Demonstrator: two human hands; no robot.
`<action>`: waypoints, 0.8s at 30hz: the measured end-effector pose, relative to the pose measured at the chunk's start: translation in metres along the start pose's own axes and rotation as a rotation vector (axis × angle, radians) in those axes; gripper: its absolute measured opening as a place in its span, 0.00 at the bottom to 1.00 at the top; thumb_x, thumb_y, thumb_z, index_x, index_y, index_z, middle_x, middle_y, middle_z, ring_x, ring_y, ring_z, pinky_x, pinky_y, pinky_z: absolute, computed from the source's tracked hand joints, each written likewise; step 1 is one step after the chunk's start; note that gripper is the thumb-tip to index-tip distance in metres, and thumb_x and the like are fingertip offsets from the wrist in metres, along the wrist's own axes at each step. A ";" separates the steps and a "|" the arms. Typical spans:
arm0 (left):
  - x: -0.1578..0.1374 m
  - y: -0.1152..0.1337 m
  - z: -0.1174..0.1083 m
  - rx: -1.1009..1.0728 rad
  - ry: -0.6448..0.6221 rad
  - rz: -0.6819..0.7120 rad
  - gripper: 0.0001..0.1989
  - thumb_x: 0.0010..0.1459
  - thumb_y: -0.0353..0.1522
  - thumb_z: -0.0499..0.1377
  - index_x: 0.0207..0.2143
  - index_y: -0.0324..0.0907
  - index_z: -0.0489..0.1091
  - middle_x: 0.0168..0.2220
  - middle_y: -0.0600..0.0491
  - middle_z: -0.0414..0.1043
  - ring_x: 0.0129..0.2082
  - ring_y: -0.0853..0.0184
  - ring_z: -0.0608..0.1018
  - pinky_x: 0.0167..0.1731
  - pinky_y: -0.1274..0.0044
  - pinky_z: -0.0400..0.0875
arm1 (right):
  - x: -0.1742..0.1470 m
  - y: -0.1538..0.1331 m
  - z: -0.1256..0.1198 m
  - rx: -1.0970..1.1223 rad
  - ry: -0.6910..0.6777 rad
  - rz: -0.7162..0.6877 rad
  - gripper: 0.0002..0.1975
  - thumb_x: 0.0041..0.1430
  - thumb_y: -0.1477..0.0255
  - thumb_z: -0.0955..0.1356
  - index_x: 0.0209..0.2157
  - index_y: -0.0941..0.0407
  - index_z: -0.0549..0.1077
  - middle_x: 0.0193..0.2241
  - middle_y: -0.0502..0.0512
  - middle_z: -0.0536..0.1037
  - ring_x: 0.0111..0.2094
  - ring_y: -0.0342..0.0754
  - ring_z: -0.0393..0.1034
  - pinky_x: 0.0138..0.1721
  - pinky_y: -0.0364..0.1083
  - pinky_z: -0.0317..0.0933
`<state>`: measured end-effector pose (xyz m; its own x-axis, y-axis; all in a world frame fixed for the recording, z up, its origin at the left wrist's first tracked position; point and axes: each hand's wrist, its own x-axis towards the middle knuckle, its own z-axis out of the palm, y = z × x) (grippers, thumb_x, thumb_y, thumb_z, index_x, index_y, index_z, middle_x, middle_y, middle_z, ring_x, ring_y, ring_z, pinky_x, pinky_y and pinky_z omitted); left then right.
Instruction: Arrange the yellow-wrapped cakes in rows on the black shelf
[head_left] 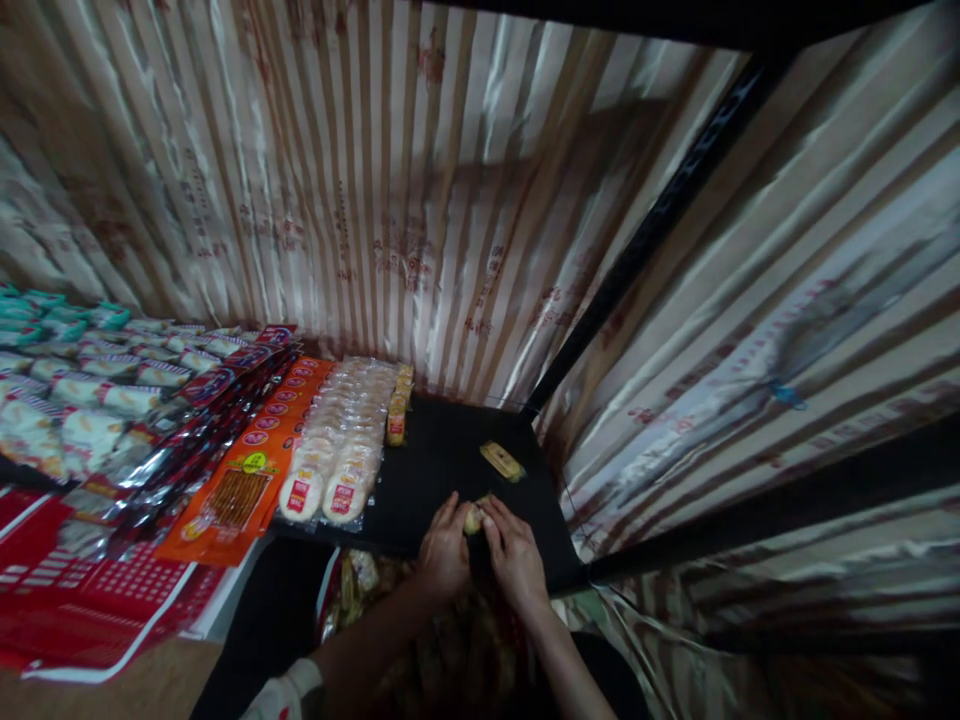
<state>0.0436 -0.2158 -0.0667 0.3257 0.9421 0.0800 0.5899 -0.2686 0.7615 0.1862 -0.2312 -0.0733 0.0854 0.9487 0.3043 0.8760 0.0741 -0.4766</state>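
My left hand (448,545) and my right hand (514,550) meet over the front edge of the black shelf (435,450). Between their fingertips is a small yellow snack packet (473,519), gripped from both sides; fingers cover part of it. Another yellow snack packet (502,461) lies flat on the shelf, just beyond my right hand. Below my forearms, an opened bag (352,590) holds many similar yellowish packets, dim and partly hidden by my arms.
Left of my hands, clear-wrapped round rice crackers (330,450) lie in overlapping rows beside a short row of yellow packets (399,405). Farther left are orange snack bags (247,480) and white packets (97,400). Black posts (637,250) and striped sheeting (375,180) bound the shelf.
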 end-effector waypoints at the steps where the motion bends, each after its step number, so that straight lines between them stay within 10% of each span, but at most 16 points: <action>1: -0.004 -0.002 -0.002 0.019 -0.002 0.015 0.28 0.49 0.22 0.48 0.55 0.38 0.63 0.58 0.46 0.61 0.57 0.62 0.64 0.57 0.70 0.60 | -0.004 -0.006 0.003 0.002 -0.006 -0.018 0.19 0.62 0.67 0.56 0.45 0.55 0.74 0.48 0.59 0.74 0.51 0.51 0.66 0.52 0.54 0.59; 14: -0.037 -0.033 -0.064 -0.053 0.185 0.015 0.20 0.53 0.27 0.48 0.48 0.39 0.68 0.46 0.46 0.70 0.49 0.62 0.70 0.53 0.66 0.64 | -0.020 -0.060 0.020 0.026 -0.174 -0.211 0.25 0.53 0.72 0.66 0.54 0.53 0.65 0.53 0.57 0.69 0.52 0.53 0.64 0.51 0.53 0.60; 24: -0.026 -0.031 -0.078 -0.256 0.298 -0.107 0.21 0.56 0.29 0.49 0.53 0.39 0.61 0.44 0.47 0.70 0.37 0.69 0.74 0.44 0.71 0.71 | 0.005 -0.087 0.035 0.137 -0.156 -0.055 0.15 0.59 0.69 0.60 0.46 0.56 0.71 0.42 0.59 0.74 0.44 0.50 0.69 0.46 0.46 0.63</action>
<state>-0.0413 -0.2166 -0.0423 0.0219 0.9890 0.1460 0.3932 -0.1428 0.9083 0.0936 -0.2221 -0.0595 -0.0446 0.9774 0.2067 0.8036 0.1580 -0.5737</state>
